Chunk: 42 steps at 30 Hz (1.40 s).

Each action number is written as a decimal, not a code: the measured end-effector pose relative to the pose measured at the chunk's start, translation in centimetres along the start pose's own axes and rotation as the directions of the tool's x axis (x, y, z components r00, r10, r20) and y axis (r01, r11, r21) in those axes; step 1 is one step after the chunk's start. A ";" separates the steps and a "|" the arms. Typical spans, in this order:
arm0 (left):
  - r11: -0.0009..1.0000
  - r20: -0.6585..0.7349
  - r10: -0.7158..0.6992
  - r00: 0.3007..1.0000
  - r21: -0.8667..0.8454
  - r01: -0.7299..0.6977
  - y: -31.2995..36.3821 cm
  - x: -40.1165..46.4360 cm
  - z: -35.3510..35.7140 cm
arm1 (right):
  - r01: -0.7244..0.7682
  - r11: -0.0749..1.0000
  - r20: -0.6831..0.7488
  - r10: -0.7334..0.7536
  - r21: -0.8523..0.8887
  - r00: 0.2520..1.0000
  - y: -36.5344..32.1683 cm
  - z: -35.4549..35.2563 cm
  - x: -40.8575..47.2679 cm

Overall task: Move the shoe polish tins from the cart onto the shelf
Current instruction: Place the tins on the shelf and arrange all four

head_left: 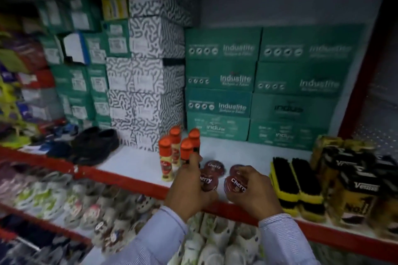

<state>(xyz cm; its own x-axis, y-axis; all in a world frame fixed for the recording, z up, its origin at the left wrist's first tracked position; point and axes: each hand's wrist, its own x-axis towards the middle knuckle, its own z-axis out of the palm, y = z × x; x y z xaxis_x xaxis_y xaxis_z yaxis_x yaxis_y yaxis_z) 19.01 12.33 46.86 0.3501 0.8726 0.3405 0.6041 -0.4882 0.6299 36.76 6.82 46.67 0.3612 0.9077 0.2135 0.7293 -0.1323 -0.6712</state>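
Two dark red "Cherry" shoe polish tins are in my hands at the front of the white shelf (133,161). My left hand (190,189) grips one tin (208,181); my right hand (253,193) grips the other tin (235,185). Both tins sit at or just above the shelf surface; I cannot tell if they touch it. Behind them two more tins lie flat on the shelf, one (214,166) at the left and one (237,169) partly hidden by my right hand. The cart is out of view.
Several orange-capped polish bottles (172,153) stand just left of the tins. Yellow-backed black brushes (295,180) and black-and-gold packs (355,180) fill the right. Green boxes (258,84) and patterned shoeboxes (146,75) line the back. The red shelf edge (120,176) runs below; sandals lie underneath.
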 end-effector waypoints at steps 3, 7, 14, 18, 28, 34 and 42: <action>0.998 0.041 -0.053 0.998 0.047 0.051 0.4 3.1 1.6 | -0.066 0.997 0.035 0.067 -0.045 0.997 1.2 -0.2 2.3; 0.989 0.132 -0.077 0.988 0.137 0.059 0.1 5.0 3.7 | -0.091 0.990 0.053 0.097 -0.110 0.994 2.5 1.1 3.9; 0.978 0.193 -0.103 0.976 0.201 0.063 -1.2 6.2 4.6 | -0.105 0.988 0.117 0.118 -0.115 0.986 3.4 1.1 4.8; 0.967 0.154 -0.039 0.987 0.255 -0.002 -0.5 8.7 4.7 | -0.060 0.992 0.052 0.067 -0.112 0.996 2.7 0.2 7.4; 0.907 0.187 -0.148 0.971 0.417 0.058 -0.6 11.9 7.3 | -0.233 0.905 0.061 0.271 -0.357 0.961 1.0 2.8 11.9; 0.922 0.177 -0.156 0.972 0.378 0.079 -1.2 12.5 7.3 | -0.129 0.960 0.137 0.166 -0.249 0.977 1.8 2.2 12.4; 0.932 0.228 -0.121 0.966 0.360 0.032 -2.0 12.9 7.2 | -0.123 0.970 0.107 0.148 -0.212 0.983 2.3 1.7 12.1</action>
<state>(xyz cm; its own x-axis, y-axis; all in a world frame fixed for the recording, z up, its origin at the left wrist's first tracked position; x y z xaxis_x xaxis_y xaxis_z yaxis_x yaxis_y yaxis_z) 27.48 24.44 44.98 0.4286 0.8986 0.0934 0.8322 -0.4329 0.3464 41.81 18.16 46.53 0.4009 0.9154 0.0351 0.7859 -0.3240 -0.5266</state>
